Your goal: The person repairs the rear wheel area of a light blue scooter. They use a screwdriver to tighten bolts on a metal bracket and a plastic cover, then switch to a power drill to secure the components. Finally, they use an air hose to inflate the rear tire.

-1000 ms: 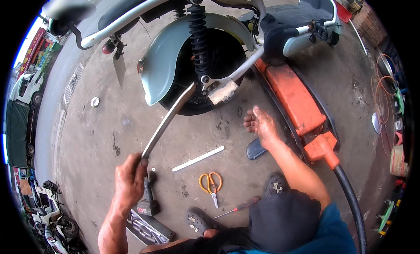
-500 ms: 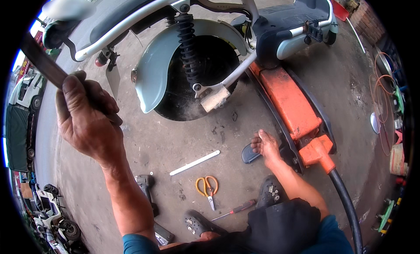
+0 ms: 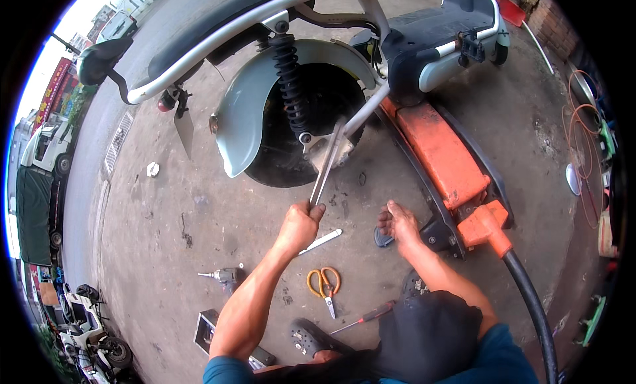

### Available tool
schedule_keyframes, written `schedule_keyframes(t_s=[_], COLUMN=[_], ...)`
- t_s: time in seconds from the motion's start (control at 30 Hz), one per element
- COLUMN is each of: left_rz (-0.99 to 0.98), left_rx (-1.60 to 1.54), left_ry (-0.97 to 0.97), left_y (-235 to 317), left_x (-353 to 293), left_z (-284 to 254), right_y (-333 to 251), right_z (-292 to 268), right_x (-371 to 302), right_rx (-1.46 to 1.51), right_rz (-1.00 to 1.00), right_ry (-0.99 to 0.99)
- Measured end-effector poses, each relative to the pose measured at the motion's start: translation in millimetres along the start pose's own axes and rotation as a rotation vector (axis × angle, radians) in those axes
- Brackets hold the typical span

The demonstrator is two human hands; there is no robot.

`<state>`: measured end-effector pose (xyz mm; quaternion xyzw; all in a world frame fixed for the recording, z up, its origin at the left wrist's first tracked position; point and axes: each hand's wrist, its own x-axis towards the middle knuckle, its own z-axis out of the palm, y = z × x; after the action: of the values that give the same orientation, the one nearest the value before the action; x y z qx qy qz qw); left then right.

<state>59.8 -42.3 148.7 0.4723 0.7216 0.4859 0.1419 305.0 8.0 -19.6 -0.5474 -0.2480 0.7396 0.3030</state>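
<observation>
Step in hand: levering at the rear wheel [image 3: 291,155] of a scooter [image 3: 424,46] raised on an orange floor jack [image 3: 440,155]; judged to be tyre or rim work near the axle, with the lever set and ready to be worked.
Left hand: the left hand [image 3: 299,226] is wrapped round the lower end of a long flat metal bar [image 3: 328,164], fingers curled tight about it in a full fist.
Bar position: it runs up and slightly right from the fist to the lower right edge of the wheel, just below the black shock spring [image 3: 289,86]; the tip appears to touch the wheel near the swing arm, though the exact contact is hard to make out.
Right hand: the right hand [image 3: 397,224] rests palm down on the concrete floor [image 3: 165,218] just beside the jack's near end, fingers slightly spread, holding nothing; judged to be a brace.
Nearby items: a second, shorter flat bar [image 3: 320,241] lies just under the left hand; orange-handled scissors [image 3: 324,283], a screwdriver [image 3: 364,316] and a power drill [image 3: 224,277] lie closer to the knees.
Next move calls for: a firm, steady pull or push on the bar's low end with the tip kept seated, weight carried on the braced hand, and clearance from the grey mudguard [image 3: 242,122].
</observation>
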Motion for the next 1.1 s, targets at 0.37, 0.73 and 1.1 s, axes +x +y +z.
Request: schedule_keyframes(t_s=[0.37,0.73,1.1], left_rz=[0.073,-0.008,0.162], left_rx=[-0.139,-0.114,0.063], left_ry=[0.041,0.113,-0.277], left_y=[32.8,34.8,40.8], left_x=[1.1,35.2,43.2], left_z=[-6.0,-3.4,-15.6], right_y=[-8.8,2.2,8.2], right_z=[4.2,13.9,32.6], right_x=[-5.7,-7.7,13.5], right_rx=[0.039,-0.027,-0.004], right_rz=[0.003,0.061,0.029], right_ry=[-0.028,-0.052,-0.080])
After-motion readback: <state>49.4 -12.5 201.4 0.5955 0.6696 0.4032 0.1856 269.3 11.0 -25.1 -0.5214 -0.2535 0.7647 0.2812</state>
